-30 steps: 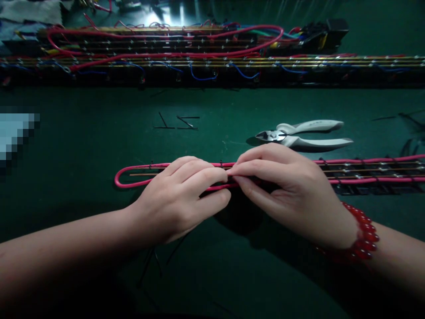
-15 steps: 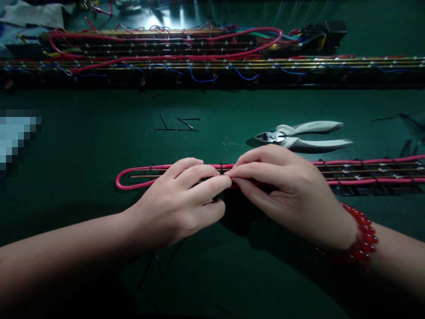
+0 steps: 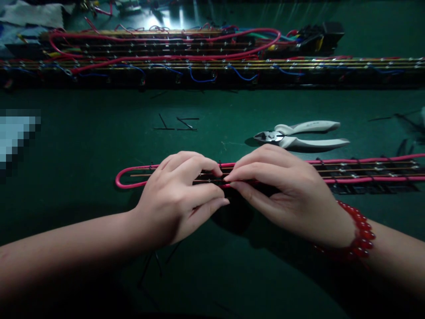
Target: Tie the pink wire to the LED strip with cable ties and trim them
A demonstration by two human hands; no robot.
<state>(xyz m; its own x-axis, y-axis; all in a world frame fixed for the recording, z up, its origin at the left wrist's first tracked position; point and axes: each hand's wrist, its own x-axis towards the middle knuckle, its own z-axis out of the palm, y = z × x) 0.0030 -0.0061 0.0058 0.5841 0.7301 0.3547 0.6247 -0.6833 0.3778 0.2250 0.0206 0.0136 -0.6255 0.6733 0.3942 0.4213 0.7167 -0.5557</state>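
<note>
A pink cable, looped at its left end, runs along a narrow dark strip with thin copper-coloured rods, and black ties bind the two. My left hand rests over the strip with bent fingers apart, its fingertips by the cable's edges; nothing shows between them. Just right of it, my right hand, with a red bead bracelet at the wrist, pinches something at the strip too small to make out. Cutting pliers with white handles lie open behind my right hand.
Long wired assemblies with red and blue wires span the back. Black tie pieces lie on the green table; more are in front of my left hand and at the right edge. A pale cloth is at the back left.
My left hand's fingers have spread and lifted apart, uncovering part of the strip between them. My right hand has hardly moved and stays pinched. The view has shifted slightly.
</note>
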